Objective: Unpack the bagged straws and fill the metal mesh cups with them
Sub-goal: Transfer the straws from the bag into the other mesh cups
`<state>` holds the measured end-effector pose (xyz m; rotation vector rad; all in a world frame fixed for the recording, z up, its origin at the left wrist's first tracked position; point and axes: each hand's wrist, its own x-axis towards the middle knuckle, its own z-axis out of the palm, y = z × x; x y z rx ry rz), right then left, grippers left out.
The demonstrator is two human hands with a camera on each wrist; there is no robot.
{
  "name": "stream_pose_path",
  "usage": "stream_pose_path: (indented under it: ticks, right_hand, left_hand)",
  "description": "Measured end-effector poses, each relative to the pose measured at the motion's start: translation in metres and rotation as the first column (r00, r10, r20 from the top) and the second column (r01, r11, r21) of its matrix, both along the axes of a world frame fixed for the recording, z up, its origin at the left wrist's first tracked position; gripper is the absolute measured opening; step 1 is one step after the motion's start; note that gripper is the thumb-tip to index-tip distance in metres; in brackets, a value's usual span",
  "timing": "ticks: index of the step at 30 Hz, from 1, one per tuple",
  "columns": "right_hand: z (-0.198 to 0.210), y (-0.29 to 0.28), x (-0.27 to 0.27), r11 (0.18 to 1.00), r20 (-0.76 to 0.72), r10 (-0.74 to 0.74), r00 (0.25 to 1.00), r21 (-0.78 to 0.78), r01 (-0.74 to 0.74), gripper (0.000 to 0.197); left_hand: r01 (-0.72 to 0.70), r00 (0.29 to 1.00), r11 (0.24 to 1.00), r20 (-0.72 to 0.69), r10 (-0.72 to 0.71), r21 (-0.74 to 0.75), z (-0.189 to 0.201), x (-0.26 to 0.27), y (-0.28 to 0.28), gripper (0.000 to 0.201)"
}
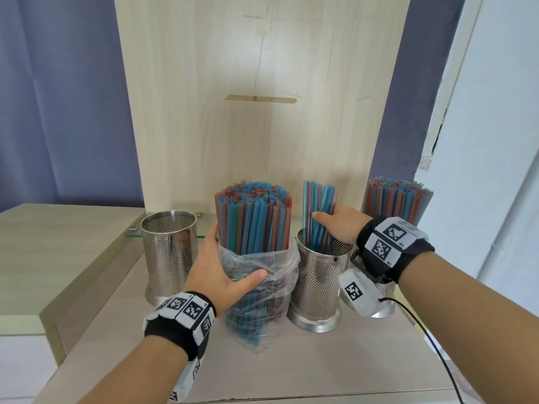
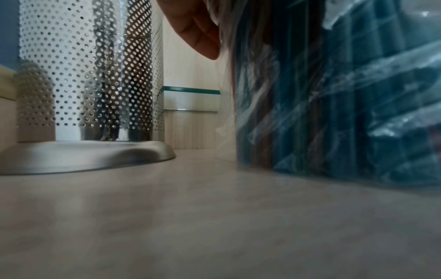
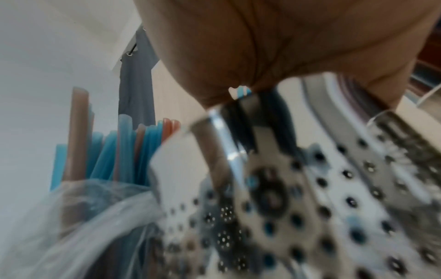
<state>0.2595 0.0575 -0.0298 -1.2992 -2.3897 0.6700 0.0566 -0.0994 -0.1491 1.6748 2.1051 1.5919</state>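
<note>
A: Where do we stand with the straws?

B: Our left hand [image 1: 217, 268] wraps the clear plastic bag [image 1: 262, 290] of blue and red straws [image 1: 253, 220], thumb across the front and fingers round the far side. The bag stands upright on the table [image 1: 291, 363], rolled down so the straws stick out above it.

A: And our right?

B: Our right hand [image 1: 339, 224] is closed round a small bunch of straws [image 1: 319, 205] standing in the middle mesh cup [image 1: 316, 282], just right of the bag.

A: The other cups?

B: The left mesh cup [image 1: 169, 252] stands beside the bag with no straws showing in it. The right mesh cup [image 1: 385, 290], mostly hidden behind our right wrist, holds a full cluster of straws [image 1: 396, 199].
</note>
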Motion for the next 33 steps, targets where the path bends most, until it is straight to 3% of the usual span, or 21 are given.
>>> stream_pose_path:
  ticks: [5,9,12,16,21,33]
  right_hand:
    - [0.005,-0.013,0.010,0.999,-0.064,-0.044,0.997,0.023,0.045,0.056]
    - [-0.002,-0.022,0.031,1.000,-0.077,-0.004,0.997,-0.027,0.002,0.092]
    - [-0.025,-0.039,0.044,1.000,-0.160,0.000,0.987,-0.027,-0.005,0.091]
    - [-0.067,-0.041,0.043,0.998,-0.308,-0.030,0.951,0.046,0.047,0.118]
    - [-0.089,-0.033,0.035,0.992,-0.436,-0.051,0.898,0.079,0.095,0.117]
    - [-0.107,-0.018,0.014,0.996,-0.529,-0.026,0.849,0.056,0.065,0.115]
  left_hand:
    - [-0.002,1.000,1.000,-0.001,0.002,-0.002,0.001,0.001,0.000,0.131]
    - [-0.012,1.000,1.000,0.003,0.012,-0.021,0.000,0.001,-0.001,0.134]
    - [-0.014,1.000,1.000,-0.002,0.014,-0.028,0.000,0.002,-0.001,0.136]
    - [-0.012,1.000,1.000,-0.005,0.012,-0.021,0.001,0.002,-0.001,0.135]
    - [-0.031,1.000,0.999,0.004,0.031,-0.029,0.001,0.003,-0.002,0.132]
    - [-0.050,0.998,0.995,0.043,0.046,0.089,0.007,0.002,0.002,0.106]
